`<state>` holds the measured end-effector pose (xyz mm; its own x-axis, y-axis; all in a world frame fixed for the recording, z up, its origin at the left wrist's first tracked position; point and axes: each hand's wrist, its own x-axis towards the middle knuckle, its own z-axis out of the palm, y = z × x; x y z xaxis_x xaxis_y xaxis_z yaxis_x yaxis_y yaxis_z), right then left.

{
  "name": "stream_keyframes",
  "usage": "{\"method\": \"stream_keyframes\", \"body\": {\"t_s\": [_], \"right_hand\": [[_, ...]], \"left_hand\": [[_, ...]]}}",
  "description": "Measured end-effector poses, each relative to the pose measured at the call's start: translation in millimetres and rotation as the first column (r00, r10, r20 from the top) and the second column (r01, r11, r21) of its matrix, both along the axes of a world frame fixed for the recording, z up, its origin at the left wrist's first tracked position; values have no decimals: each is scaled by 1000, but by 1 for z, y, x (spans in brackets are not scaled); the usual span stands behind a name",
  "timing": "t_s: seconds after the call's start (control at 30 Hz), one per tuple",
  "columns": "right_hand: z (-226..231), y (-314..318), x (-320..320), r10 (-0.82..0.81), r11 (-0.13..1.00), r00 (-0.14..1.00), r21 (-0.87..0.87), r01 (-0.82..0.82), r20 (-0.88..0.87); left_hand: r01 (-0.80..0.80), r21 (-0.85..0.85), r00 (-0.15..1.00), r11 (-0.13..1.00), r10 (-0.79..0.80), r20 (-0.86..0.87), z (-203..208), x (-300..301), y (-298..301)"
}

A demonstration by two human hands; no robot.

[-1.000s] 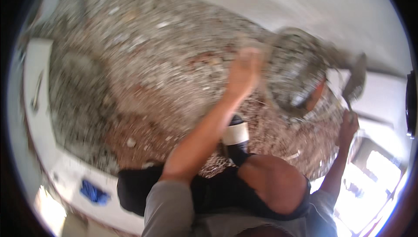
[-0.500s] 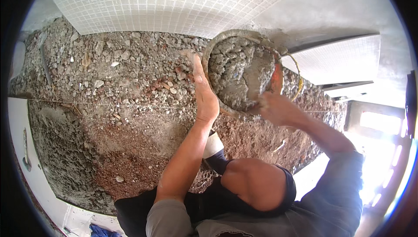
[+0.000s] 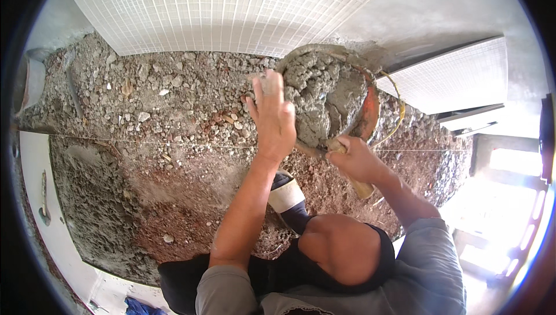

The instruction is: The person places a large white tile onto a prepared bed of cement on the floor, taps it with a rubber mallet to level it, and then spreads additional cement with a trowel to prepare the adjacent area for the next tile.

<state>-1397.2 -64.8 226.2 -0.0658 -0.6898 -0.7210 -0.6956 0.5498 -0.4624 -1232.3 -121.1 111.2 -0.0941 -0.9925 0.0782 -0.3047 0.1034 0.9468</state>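
Observation:
A round bucket [image 3: 370, 112] full of wet grey mortar [image 3: 315, 92] stands on the rubble, with a yellowish wire handle [image 3: 401, 103] hanging over its right side. My right hand [image 3: 362, 161] is closed around the wooden handle of a trowel [image 3: 364, 189] at the bucket's near rim. Its blade cannot be made out and seems to be down in the mortar. My left hand [image 3: 271, 121] is held against or just beside the bucket's left rim, fingers spread and a little blurred, holding nothing.
Mosaic-patterned tile sheets [image 3: 208, 14] lean along the far wall, with another tiled panel [image 3: 452, 77] at right. A thin string [image 3: 133, 139] crosses the rubble floor [image 3: 174, 98]. Grey sand [image 3: 92, 199] is heaped at left by a white board [image 3: 43, 170]. My booted foot [image 3: 286, 190] is below the bucket.
My right hand has drawn back toward me and the trowel handle now shows. My left hand's fingers have spread as it turned. The mortar's surface has shifted slightly.

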Motion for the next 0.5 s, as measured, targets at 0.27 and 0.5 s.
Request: {"method": "stream_keyframes", "body": {"t_s": [0.27, 0.5], "right_hand": [[-3, 37, -13, -22, 974, 999, -226, 14, -36], [56, 5, 2, 515, 711, 805, -378, -593, -294]], "left_hand": [[110, -318, 977, 942, -44, 207, 36, -17, 15], [-218, -400, 966, 890, 254, 41, 106, 45, 79]]}}
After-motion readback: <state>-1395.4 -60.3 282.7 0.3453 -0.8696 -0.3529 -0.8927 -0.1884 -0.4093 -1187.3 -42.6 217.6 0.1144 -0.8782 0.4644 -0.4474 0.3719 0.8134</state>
